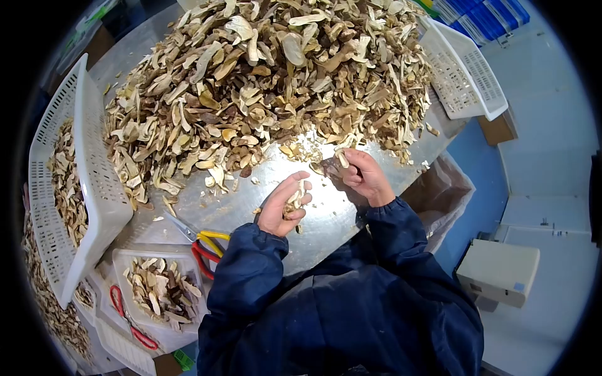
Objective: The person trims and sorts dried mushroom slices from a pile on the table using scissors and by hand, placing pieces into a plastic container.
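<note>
Two bare hands, both occupied, just below the centre of the frame, over a bright metal table (332, 219). Left hand (274, 210): loosely curled, with several pale slices (295, 199) between fingers and thumb; exact count impossible to tell. Right hand (371, 178), slightly higher and further right: thumb and fingers drawn narrow on one curved slice (342, 158), at the left end of the grip. Hands near each other, not touching. Sleeves in dark blue, reaching up from the bottom of the frame.

One large heap of brown-and-cream slices (269, 81), mushroom by appearance, across the top and upper centre, directly beyond both hands; loose crumbs at its lower edge, just above the gap between them.

One white perforated basket (103, 188), left of the frame, tilted, with more slices inside. One similar basket (464, 69), upper right, beside the heap.

One pair of scissors with red and yellow handles (193, 235), left of centre, near the left sleeve. One clear tub (150, 253) of slices, lower left. One red-handled pair of scissors (128, 320), beside the tub.

One lined bin (448, 194), right of centre, next to the right sleeve. One pale box (498, 269), lower right. Several blue crates (483, 19), upper right corner.
</note>
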A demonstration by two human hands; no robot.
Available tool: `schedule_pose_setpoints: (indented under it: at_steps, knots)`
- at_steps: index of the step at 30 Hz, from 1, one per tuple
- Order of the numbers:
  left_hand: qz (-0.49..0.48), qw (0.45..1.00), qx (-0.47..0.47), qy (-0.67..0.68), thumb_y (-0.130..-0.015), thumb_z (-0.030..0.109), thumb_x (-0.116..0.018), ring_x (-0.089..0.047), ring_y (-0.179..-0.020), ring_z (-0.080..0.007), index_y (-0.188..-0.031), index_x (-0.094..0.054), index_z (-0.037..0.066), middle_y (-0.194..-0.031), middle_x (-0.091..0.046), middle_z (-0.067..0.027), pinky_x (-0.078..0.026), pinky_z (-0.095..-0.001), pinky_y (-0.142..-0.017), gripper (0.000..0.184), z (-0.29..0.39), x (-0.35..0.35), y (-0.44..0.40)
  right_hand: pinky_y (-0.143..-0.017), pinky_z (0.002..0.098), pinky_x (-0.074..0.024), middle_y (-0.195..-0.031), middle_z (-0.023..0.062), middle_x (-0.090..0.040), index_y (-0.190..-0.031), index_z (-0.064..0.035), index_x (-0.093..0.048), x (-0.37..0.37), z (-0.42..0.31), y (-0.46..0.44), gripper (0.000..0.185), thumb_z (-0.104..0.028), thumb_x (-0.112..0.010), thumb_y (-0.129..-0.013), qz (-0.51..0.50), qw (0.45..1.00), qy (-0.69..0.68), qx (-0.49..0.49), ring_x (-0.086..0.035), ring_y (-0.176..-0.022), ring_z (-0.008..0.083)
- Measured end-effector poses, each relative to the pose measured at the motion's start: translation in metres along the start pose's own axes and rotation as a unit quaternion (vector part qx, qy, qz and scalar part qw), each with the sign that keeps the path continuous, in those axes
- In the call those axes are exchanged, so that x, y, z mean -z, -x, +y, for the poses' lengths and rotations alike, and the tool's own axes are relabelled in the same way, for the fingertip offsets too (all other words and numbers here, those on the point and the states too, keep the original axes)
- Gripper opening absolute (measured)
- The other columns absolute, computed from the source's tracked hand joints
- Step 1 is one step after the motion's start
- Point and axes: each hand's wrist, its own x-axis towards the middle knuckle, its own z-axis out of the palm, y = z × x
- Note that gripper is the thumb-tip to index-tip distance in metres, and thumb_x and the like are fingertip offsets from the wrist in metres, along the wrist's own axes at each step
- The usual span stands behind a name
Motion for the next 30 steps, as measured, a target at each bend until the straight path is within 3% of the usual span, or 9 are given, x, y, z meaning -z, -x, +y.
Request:
schedule_pose_setpoints:
  at_steps: [4, 11, 13, 15, 17, 20, 24, 27, 30]
  knots:
    - [-0.006, 0.999, -0.008, -0.035, -0.097, 0.019, -0.047, -0.043, -0.076, -0.0074, -0.13, -0.041, 0.008, -0.102, -0.048, -0.0024, -0.031, -0.0132, -0.043, 0.035, 0.0, -0.002, 0.0, -0.039, 0.0182, -0.0281, -0.06, -0.0033, -0.042, -0.1, -0.0024, -0.056, -0.004, 0.008, 0.008, 0.022, -0.021, -0.045, -0.098, -0.042, 0.997, -0.059, -0.029, -0.037, -0.046, 0.0046]
    - [-0.015, 0.995, -0.026, -0.092, -0.097, 0.025, -0.047, -0.051, -0.08, -0.008, -0.126, -0.044, 0.005, -0.101, -0.051, -0.0032, -0.033, -0.0147, -0.047, 0.036, 0.0, -0.022, 0.005, -0.043, 0.0167, -0.0274, -0.062, -0.005, -0.052, -0.103, -0.0022, -0.065, -0.062, 0.01, 0.017, 0.02, -0.016, -0.059, -0.089, 0.042, 0.961, 0.267, 0.062, -0.036, -0.047, 0.0013]
    - [-0.004, 0.998, -0.011, -0.062, -0.097, 0.027, -0.048, -0.051, -0.079, -0.0081, -0.124, -0.046, 0.006, -0.1, -0.051, -0.003, -0.033, -0.0147, -0.047, 0.034, -0.001, -0.012, 0.005, -0.045, 0.0226, -0.0355, -0.057, 0.0004, -0.054, -0.1, -0.0039, -0.066, -0.049, 0.002, -0.004, 0.02, -0.017, -0.062, -0.085, 0.2, 0.822, 0.491, 0.206, -0.047, -0.047, 0.0083]
    - [-0.01, 0.999, -0.001, -0.04, -0.097, 0.028, -0.047, -0.051, -0.079, -0.0082, -0.122, -0.047, 0.007, -0.099, -0.051, -0.0027, -0.033, -0.0148, -0.047, 0.032, -0.001, -0.006, 0.002, -0.058, 0.039, -0.0477, -0.068, 0.0169, -0.062, -0.099, -0.0086, -0.065, -0.035, -0.007, -0.016, 0.021, -0.019, -0.063, -0.081, 0.273, 0.607, 0.693, 0.277, -0.063, -0.064, 0.0326]
    - [-0.027, 0.999, 0.003, -0.022, -0.097, 0.028, -0.047, -0.051, -0.077, -0.0083, -0.118, -0.049, 0.007, -0.097, -0.052, -0.0023, -0.033, -0.015, -0.046, 0.03, -0.002, -0.001, 0.002, -0.061, 0.0419, -0.0483, -0.074, 0.0171, -0.063, -0.095, -0.0094, -0.065, -0.028, -0.008, -0.026, 0.016, -0.019, -0.063, -0.082, 0.259, 0.546, 0.749, 0.273, -0.062, -0.072, 0.035]
    - [-0.01, 1.0, 0.003, 0.018, -0.098, 0.029, -0.046, -0.052, -0.078, -0.0088, -0.119, -0.051, 0.007, -0.097, -0.053, -0.0027, -0.038, -0.0156, -0.049, 0.03, -0.003, 0.005, -0.002, -0.054, 0.0355, -0.0455, -0.067, 0.0116, -0.063, -0.093, -0.0067, -0.064, -0.014, -0.001, -0.033, 0.015, -0.018, -0.06, -0.085, 0.201, 0.583, 0.721, 0.315, -0.061, -0.06, 0.0285]
    - [0.012, 0.995, -0.022, 0.096, -0.099, 0.03, -0.044, -0.051, -0.08, -0.0107, -0.124, -0.046, 0.006, -0.1, -0.05, -0.0041, -0.046, -0.0192, -0.057, 0.034, -0.002, 0.008, -0.002, -0.041, 0.0192, -0.0261, -0.06, -0.0031, -0.047, -0.092, -0.0045, -0.057, -0.016, -0.014, -0.011, 0.012, -0.017, -0.057, -0.09, 0.054, 0.968, 0.175, 0.172, -0.039, -0.048, 0.0057]
    - [0.018, 0.995, -0.031, 0.097, -0.099, 0.03, -0.043, -0.05, -0.08, -0.0112, -0.123, -0.047, 0.008, -0.1, -0.051, -0.0043, -0.045, -0.0189, -0.056, 0.033, -0.003, 0.008, -0.003, -0.039, 0.0183, -0.028, -0.062, -0.0005, -0.049, -0.087, -0.0043, -0.055, -0.016, -0.022, -0.001, 0.008, -0.013, -0.057, -0.088, -0.014, 0.979, -0.043, 0.199, -0.04, -0.046, 0.0067]
    - [0.007, 0.995, -0.033, 0.096, -0.1, 0.031, -0.043, -0.05, -0.08, -0.0115, -0.123, -0.048, 0.008, -0.1, -0.051, -0.0043, -0.044, -0.0189, -0.056, 0.032, -0.004, 0.012, -0.005, -0.041, 0.0232, -0.0357, -0.062, 0.0011, -0.053, -0.084, -0.0023, -0.058, -0.008, -0.035, -0.007, 0.016, -0.018, -0.059, -0.086, 0.101, 0.964, 0.185, 0.161, -0.046, -0.048, 0.0096]
